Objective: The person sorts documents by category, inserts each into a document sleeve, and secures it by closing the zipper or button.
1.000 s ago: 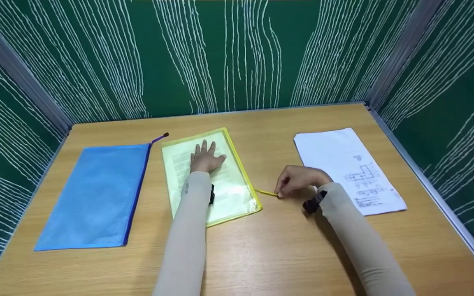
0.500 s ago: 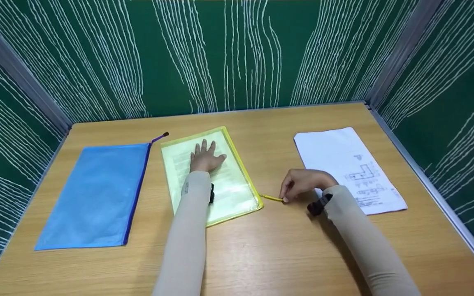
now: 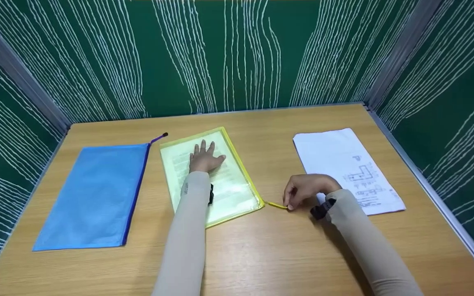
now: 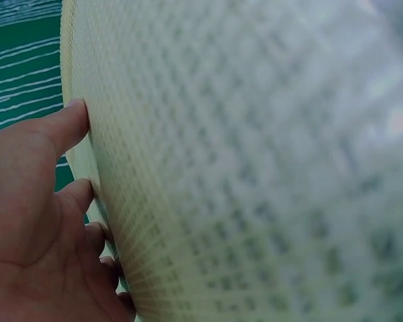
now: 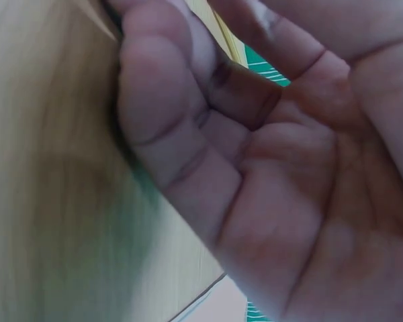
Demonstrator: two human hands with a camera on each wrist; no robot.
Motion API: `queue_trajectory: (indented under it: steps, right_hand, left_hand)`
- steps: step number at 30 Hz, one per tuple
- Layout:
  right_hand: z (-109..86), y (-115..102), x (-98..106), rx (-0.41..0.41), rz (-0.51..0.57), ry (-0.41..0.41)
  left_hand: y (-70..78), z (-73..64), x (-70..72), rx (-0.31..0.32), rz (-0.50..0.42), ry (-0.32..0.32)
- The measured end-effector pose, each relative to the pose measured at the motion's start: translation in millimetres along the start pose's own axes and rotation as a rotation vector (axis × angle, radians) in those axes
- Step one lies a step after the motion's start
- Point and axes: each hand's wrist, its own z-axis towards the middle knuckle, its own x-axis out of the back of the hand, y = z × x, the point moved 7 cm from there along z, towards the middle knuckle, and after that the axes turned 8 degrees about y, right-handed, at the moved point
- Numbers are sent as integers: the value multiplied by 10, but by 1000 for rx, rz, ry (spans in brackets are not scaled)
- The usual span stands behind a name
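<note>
A translucent yellow zip folder (image 3: pixel 233 193) with printed paper inside lies flat at the middle of the table. My left hand (image 3: pixel 205 158) rests on it with fingers spread; the left wrist view shows the fingertips (image 4: pixel 77 111) touching its mesh surface (image 4: pixel 242 168). At the folder's near right corner, my right hand (image 3: pixel 305 189) pinches the yellow zipper pull cord (image 3: pixel 277 204) between thumb and fingers. Curled fingers (image 5: pixel 154 94) fill the right wrist view and hide the cord there. The zip along the folder's right edge looks closed.
To the left lies a blue zip folder (image 3: pixel 97 197) with a purple zip edge and pull cord (image 3: pixel 159 138). White sheets (image 3: pixel 327 152) with printed drawings lie on the right, just beyond my right hand. Green walls with white lines (image 3: pixel 253 53) bound the wooden table (image 3: pixel 253 263).
My right hand has moved slightly toward me and to the right with the zipper pull, down to the folder's corner. The left hand has stayed in place on the folder.
</note>
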Motion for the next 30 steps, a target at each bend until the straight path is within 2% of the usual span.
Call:
queue_trajectory:
  steps: [16, 19, 24, 30]
  right_hand:
    - [-65, -8, -50, -29, -17, -25]
    - [-60, -28, -58, -14, -17, -28]
    - [-50, -69, -61, 19, -10, -29]
    - [-59, -72, -56, -5, -1, -14]
  left_hand:
    - [-18, -6, -8, -11, -5, -2]
    - [-23, -20, -8, -11, -3, 0]
    - [-22, -44, 10, -13, -2, 21]
    - [16, -32, 13, -19, -1, 37]
